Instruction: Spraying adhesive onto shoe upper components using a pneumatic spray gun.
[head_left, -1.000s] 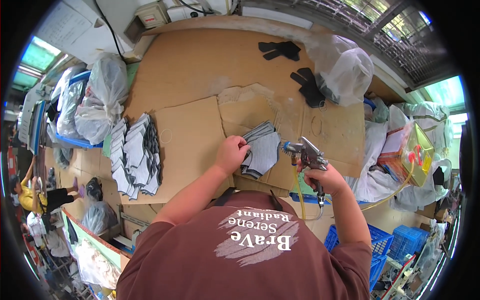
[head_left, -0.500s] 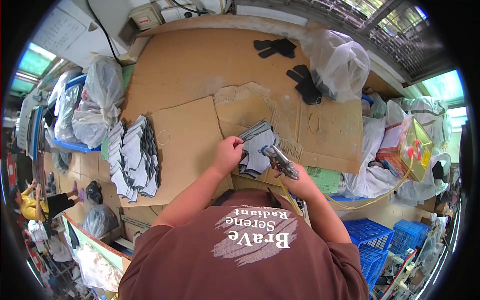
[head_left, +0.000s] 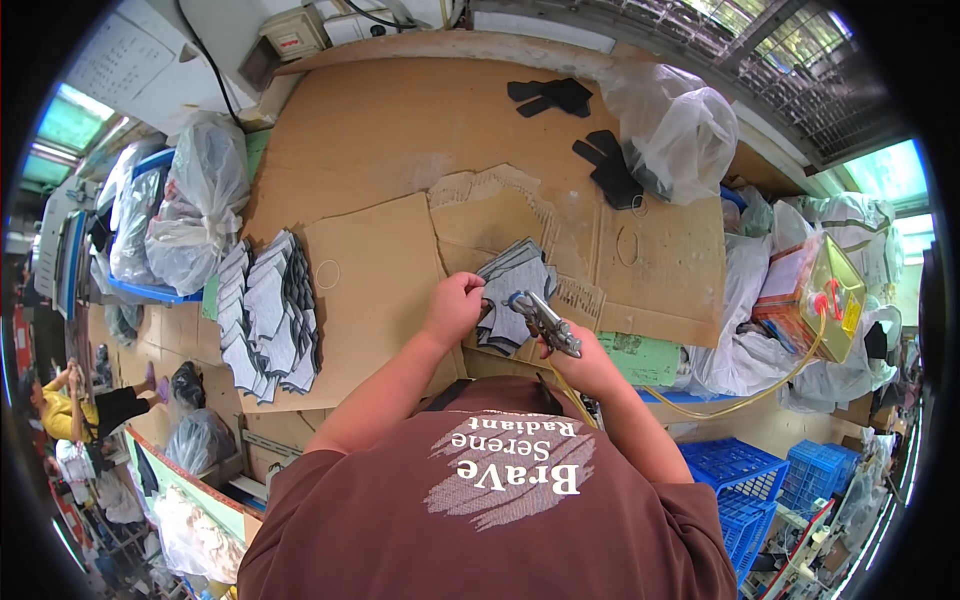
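My right hand (head_left: 582, 362) is wrapped round a metal spray gun (head_left: 546, 325), its nozzle pointing left over a small fanned stack of grey fabric pieces (head_left: 508, 322). A yellowish hose runs down from the gun's handle. At the stack's left edge, my left hand (head_left: 455, 308) is closed, thumb and fingers pinched on a grey piece; the fingertips are partly hidden. The stack lies on a torn cardboard sheet (head_left: 485, 222). Farther left, two overlapping rows of similar grey pieces with dark edges (head_left: 275, 325) rest on the cardboard.
Black cut pieces (head_left: 612, 172) lie at the far right beside a clear plastic bag (head_left: 682, 135). A yellow-and-red tin (head_left: 828, 300) with the hose stands on the right. Blue crates (head_left: 742, 480) are at lower right. Bagged goods (head_left: 200, 190) sit on the left; a person in yellow (head_left: 62, 408) is beyond.
The spray gun and my right hand have shifted slightly left and toward me over the grey stack. My left hand has barely moved.
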